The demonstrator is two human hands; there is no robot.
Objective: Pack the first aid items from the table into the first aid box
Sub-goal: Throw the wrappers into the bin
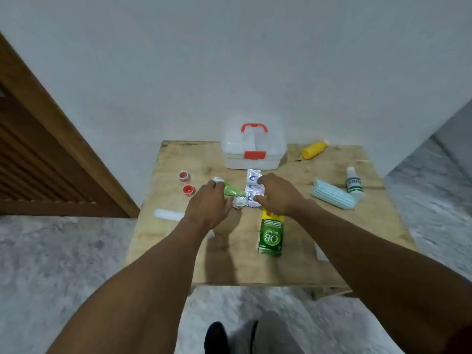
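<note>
Left to right: wooden door (pixel 38 149) stood off the table's (pixel 178 251) left side. One flat white strip (pixel 168 215) lay at the table's left edge. Two red tape rolls (pixel 184 176), one behind the other, sat clear of my hands. My left hand (pixel 208 205) was down on the green foil strip (pixel 231 191), fingers curled over its far end and thumb near its near end, gripping it. That strip lay slanted, its near end touching the silver blister strip (pixel 252 187). So two pill strips, meeting at the bottom. The first aid box (pixel 252 149) sat at the table's far edge by the wall, lid down, red latch facing me. The silver strip lay straight in front of that latch, just short of the box. My right hand (pixel 278 195) pinched the silver strip, forefinger on its right edge and thumb at its near corner. One green carton (pixel 271 235) lay just my side of that hand, its far end tucked under the hand. One yellow bottle (pixel 314 149) lay on its side right of the box. One stack of teal face masks (pixel 332 194) lay further right, with one small white bottle (pixel 353 183) standing just beyond it. Bottles: two in all.
</note>
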